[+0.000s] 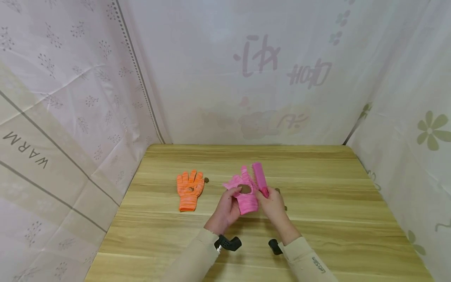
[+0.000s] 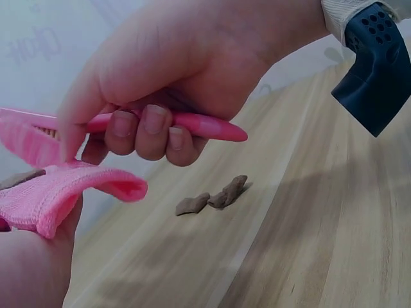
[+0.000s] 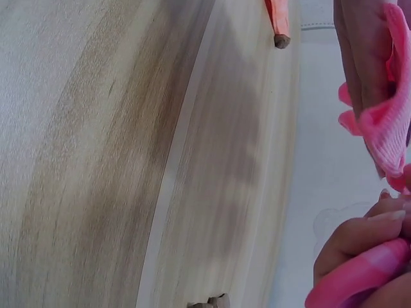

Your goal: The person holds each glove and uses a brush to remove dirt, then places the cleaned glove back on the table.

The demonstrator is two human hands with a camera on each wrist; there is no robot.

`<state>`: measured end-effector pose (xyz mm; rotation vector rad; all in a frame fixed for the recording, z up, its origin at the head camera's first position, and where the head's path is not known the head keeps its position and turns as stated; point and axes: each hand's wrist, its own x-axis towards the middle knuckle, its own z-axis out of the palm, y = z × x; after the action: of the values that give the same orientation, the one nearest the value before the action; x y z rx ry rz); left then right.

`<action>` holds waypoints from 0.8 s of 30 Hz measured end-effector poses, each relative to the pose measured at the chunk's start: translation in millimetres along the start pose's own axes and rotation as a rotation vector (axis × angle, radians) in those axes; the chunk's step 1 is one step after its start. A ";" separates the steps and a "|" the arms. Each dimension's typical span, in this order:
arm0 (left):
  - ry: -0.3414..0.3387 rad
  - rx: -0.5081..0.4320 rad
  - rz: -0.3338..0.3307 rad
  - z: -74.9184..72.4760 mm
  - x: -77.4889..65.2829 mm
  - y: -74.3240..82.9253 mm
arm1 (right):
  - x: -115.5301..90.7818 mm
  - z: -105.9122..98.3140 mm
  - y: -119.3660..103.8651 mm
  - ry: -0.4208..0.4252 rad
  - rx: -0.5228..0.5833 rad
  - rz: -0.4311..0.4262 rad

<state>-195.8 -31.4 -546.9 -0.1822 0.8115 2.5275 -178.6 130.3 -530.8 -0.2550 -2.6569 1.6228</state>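
Observation:
My left hand [image 1: 227, 209] holds up a pink knitted glove [image 1: 248, 203], its thumb at the edge of a flat brown, mud-like lump [image 1: 244, 189] on the glove's face. The right hand [image 1: 273, 205] grips the handle of a pink brush [image 1: 260, 175], bristles facing the glove. In the left wrist view, curled right fingers [image 2: 153, 131] wrap round the brush handle [image 2: 215, 127], and the index finger and thumb reach to the glove's side [image 2: 96, 176]. Seen from the right wrist, the left hand [image 3: 366, 70] is behind or inside the glove's cuff [image 3: 388, 138]; which one, I cannot tell.
An orange knitted glove [image 1: 188, 192] with a dark smear lies palm-flat on the left of the wooden table [image 1: 317, 172]. A small brown lump [image 1: 206, 180] sits by it. More brown lumps [image 2: 225, 194] lie on the table near the right hand. Printed curtains [image 1: 211, 78] enclose the table's back and sides.

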 end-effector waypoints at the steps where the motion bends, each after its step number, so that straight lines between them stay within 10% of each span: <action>1: 0.005 -0.004 -0.002 0.3 -0.1 0.4 | 0.8 -0.8 1.0 0.012 -0.020 0.000; 24: 0.051 0.096 0.101 -5.9 11.0 16.6 | -3.1 -0.2 -1.6 -0.029 -0.061 -0.017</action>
<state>-213.5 -42.2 -546.0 -0.1782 0.9829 2.5800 -175.8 129.3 -529.1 -0.2109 -2.7252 1.5553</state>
